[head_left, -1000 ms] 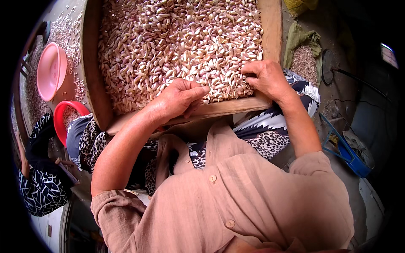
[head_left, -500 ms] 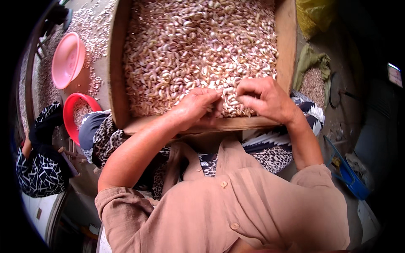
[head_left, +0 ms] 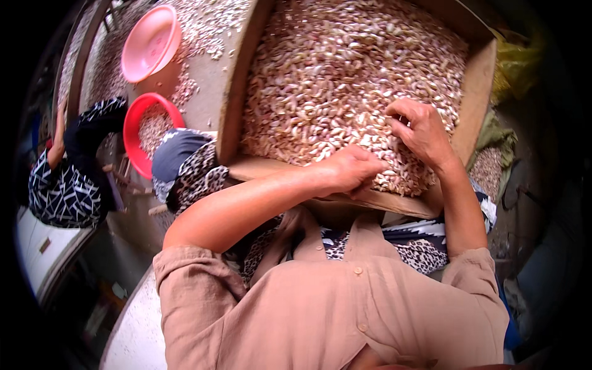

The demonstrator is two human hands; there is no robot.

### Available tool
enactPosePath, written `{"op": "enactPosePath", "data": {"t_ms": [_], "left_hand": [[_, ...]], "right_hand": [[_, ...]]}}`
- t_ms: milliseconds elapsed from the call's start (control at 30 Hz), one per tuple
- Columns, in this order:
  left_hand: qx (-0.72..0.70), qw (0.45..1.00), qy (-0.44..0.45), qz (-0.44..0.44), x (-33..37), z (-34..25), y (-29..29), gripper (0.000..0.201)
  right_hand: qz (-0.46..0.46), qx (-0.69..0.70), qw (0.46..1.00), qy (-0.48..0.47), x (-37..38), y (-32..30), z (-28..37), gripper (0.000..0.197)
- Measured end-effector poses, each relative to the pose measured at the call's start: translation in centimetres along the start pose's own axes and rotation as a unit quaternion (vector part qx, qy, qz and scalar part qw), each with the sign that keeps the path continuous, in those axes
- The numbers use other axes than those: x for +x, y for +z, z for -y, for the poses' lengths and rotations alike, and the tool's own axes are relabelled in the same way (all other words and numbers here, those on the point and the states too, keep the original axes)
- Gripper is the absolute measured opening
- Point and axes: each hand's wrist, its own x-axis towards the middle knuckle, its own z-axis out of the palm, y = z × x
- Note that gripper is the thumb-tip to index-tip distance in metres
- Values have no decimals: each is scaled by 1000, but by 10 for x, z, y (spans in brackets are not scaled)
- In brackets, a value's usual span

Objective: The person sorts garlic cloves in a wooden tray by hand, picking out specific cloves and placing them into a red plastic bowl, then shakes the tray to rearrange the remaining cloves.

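A wooden tray (head_left: 229,117) full of garlic cloves (head_left: 345,80), whitish with pink-purple skins, rests before me across my lap. My left hand (head_left: 353,171) is closed just above the tray's front rim, with its fingertips turned toward the right. Whatever those fingers pinch is too small or hidden to name. Over the cloves at the right front, my right hand (head_left: 422,131) has bent fingers, the thumb drawn in toward the forefinger. I cannot make out anything between them. Paler cloves lie in a patch between and below both hands.
On the floor at left are a pink basin (head_left: 150,46) and a red basin (head_left: 132,139) holding cloves. More cloves (head_left: 209,24) are spread behind them. A person in black-and-white patterned clothing (head_left: 65,194) sits far left. At right are a green sack (head_left: 493,142) and a yellow bag (head_left: 518,65).
The view has shifted, so the tray appears farther right and tilted. My right hand has moved up and away from the left, which stays near the front rim.
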Motion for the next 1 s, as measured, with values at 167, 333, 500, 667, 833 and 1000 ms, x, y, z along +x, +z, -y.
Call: {"op": "enactPosePath", "data": {"t_ms": [167,333,500,667,833,1000], "left_hand": [[16,996,8,87,-17,-12,16,59],[-1,977,15,211,-42,-19,22,57],[89,965,82,231,-57,-22,15,60],[71,967,110,219,-72,-34,6,57],[7,974,144,172,-68,-36,5,52],[-47,980,155,115,-57,-34,2,55]], "right_hand": [[15,108,994,-30,11,20,19,14],[5,134,983,-128,47,50,74,13],[-46,7,989,-140,77,100,102,24],[-18,-69,995,-69,87,124,112,23],[-39,-19,999,-29,85,129,113,17],[-54,93,994,30,74,120,107,12]]}}
